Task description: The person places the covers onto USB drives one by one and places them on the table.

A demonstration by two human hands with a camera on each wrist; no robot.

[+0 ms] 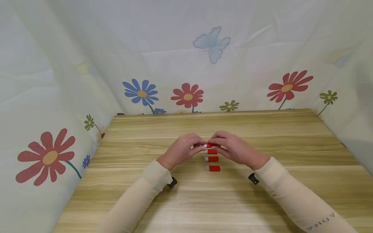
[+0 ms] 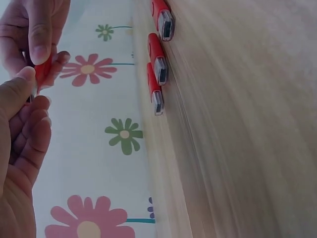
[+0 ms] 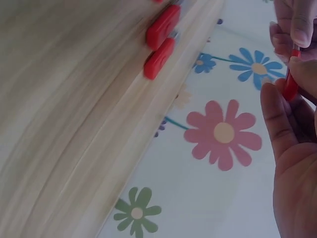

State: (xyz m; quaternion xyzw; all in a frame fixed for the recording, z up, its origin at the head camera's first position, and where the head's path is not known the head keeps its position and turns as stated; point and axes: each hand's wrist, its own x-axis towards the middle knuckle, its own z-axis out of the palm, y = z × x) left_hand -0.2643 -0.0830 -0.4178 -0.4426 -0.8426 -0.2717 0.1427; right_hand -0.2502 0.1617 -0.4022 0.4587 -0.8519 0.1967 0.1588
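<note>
Both hands meet over the table at one red USB stick (image 1: 209,145). With thumb and fingers my left hand (image 1: 183,149) pinches its plug end. The red body of that stick (image 3: 290,87) is pinched by my right hand (image 1: 238,150). In the left wrist view the held stick (image 2: 42,72) is raised above the tabletop, partly hidden by fingertips. Three more red USB sticks lie on the table in a column: a far one (image 1: 212,151), a middle one (image 1: 213,159) and a near one (image 1: 214,168). Their plugs point left, under clear caps.
The wood-grain table (image 1: 131,194) reaches back to a pale cloth backdrop (image 1: 163,61) printed with flowers and a butterfly. More of that cloth hangs along the left and right sides. A black strap piece (image 1: 172,182) shows at the left wrist, another (image 1: 253,178) at the right.
</note>
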